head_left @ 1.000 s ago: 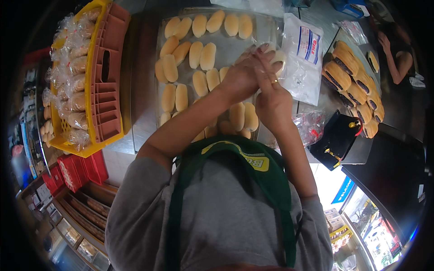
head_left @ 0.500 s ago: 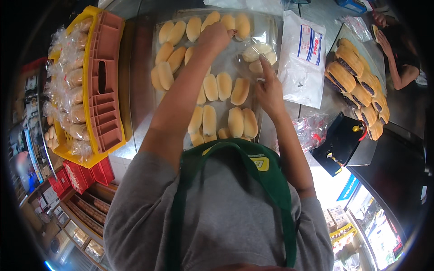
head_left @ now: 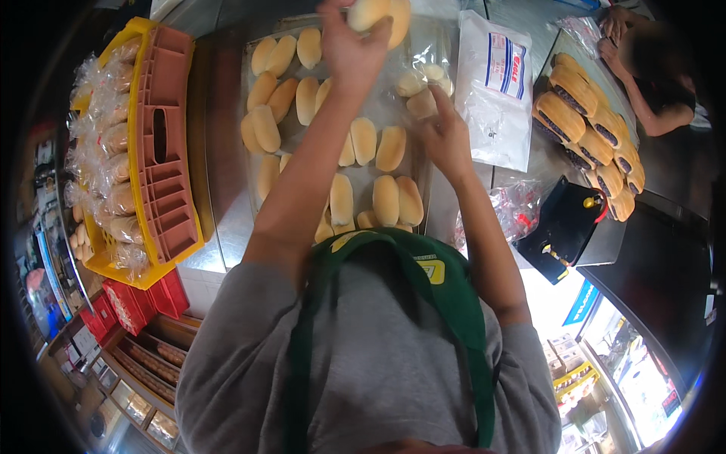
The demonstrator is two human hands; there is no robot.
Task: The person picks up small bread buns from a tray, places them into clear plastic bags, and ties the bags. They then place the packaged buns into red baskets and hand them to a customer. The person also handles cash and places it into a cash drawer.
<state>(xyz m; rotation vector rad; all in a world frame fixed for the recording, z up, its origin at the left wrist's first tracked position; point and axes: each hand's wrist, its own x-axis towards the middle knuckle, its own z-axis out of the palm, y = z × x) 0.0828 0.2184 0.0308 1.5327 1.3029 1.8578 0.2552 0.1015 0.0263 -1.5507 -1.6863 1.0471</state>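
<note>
My left hand (head_left: 354,49) is closed around golden bread rolls (head_left: 397,24) at the far edge of the metal baking tray (head_left: 257,216), lifted off it. A clear plastic bag (head_left: 429,54) with several rolls (head_left: 412,83) inside lies at the tray's right side. My right hand (head_left: 446,140) grips the bag's near end, its index finger stretched along the bag; the thumb side is partly hidden. More rolls (head_left: 364,141) lie in loose groups on the tray, some beneath my left forearm.
A yellow crate (head_left: 140,151) of bagged rolls stands left, a brownish-pink crate (head_left: 170,144) against it. To the right are a white plastic package (head_left: 491,113), dark-filled rolls (head_left: 597,144), a black box-like object (head_left: 560,227) and crumpled clear bags (head_left: 514,204). Another person's arm (head_left: 643,98) is far right.
My left hand has picked up rolls from the tray's far row and moved them up and away. My right hand stays at the bag. The whole view has shifted slightly.
</note>
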